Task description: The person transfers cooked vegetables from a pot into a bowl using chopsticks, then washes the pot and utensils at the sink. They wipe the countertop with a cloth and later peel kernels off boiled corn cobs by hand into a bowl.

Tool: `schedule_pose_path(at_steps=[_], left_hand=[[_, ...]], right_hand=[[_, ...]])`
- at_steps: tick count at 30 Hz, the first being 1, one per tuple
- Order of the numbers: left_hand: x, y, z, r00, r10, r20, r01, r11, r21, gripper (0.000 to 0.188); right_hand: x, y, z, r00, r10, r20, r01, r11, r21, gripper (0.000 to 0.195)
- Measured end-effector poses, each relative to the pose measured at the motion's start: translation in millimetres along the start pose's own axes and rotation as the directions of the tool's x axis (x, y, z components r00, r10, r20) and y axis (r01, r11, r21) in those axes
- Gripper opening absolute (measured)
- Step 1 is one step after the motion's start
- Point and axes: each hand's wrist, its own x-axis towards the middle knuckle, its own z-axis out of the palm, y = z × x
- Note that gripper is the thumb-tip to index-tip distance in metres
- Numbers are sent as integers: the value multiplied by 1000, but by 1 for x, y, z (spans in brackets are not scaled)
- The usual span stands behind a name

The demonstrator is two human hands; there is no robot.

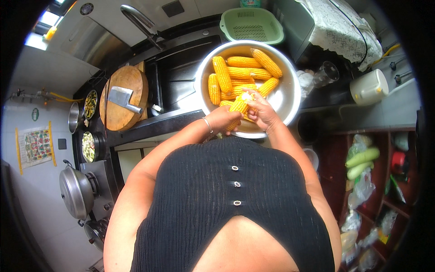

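Over the near side of a large metal basin [293, 98], my left hand [224, 117] wraps around the lower part of a yellow corn cob [239, 106]. My right hand [262, 108] grips the cob's far end, thumb and fingers against its kernels. Pale, exposed patches show near that end. Several other husked corn cobs [221, 74] lie heaped in the basin, mostly on its left and far sides. Part of the held cob is hidden by my fingers.
Behind the basin stands a green plastic colander [251, 29]. To the left are the sink tap [139, 20] and a round wooden chopping board [136, 85] with a cleaver [120, 97] on it. A cream jug [368, 86] is at right. A lidded pot [74, 193] sits on the stove.
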Motion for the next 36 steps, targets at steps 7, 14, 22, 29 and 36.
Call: schedule_pose_path(at_steps=[7,14,22,29,36], left_hand=[[-7,4,14,994,38,-100,-14,972,233,29],[-5,7,14,995,21,-97,6,962,271,28],[-8,5,20,974,104,-201,-30,940,340,34],[-7,5,19,973,142,-184,-68,931,358,38],[-3,4,18,981,80,-177,-15,940,341,35]], right_hand=[[7,12,-6,995,-2,-102,-5,998,-69,32],[13,24,-9,983,-151,-101,127,970,-210,29],[13,23,-5,972,-179,-155,126,946,-299,27],[23,36,-25,911,-406,-69,299,766,-569,27],[19,34,-11,943,-316,-101,236,854,-463,25]])
